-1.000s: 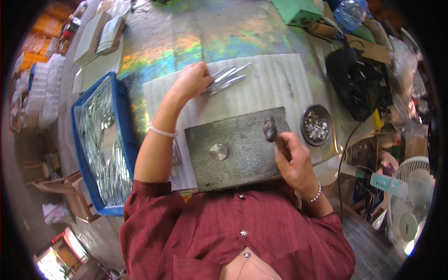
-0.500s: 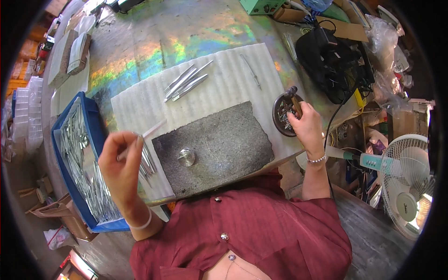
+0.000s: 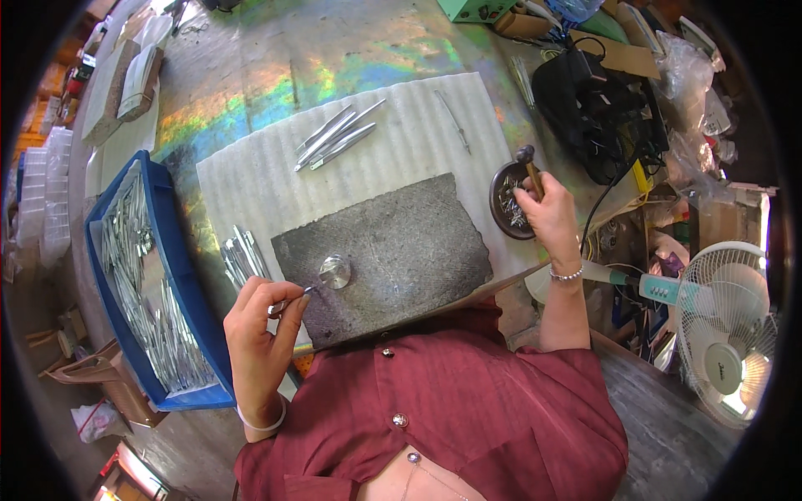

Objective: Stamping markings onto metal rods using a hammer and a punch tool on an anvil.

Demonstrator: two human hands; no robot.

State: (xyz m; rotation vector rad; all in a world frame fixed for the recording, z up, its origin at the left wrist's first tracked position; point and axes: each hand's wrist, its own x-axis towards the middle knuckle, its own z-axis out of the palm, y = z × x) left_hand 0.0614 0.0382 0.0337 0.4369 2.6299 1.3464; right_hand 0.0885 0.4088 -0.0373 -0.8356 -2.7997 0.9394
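My left hand is closed in a pinch around a slim silvery metal piece. Its tip points at a small round metal block, which sits on the left part of a dark grey stone slab. My right hand keeps hold of a small hammer, its head up and its wooden handle against the palm. That hand's thumb and fingertips reach into a dark round bowl of small shiny metal bits. Whether the fingertips pinch a bit cannot be seen.
Left of the slab lie several slim metal pieces; more lie beyond it on white foam sheet. A blue tray full of them stands left. One thin rod lies at the far right, near a black bag. A fan stands right.
My left hand has come down and right toward the round metal block, now with a silvery piece in its pinch. The right hand stays at the bowl with the hammer.
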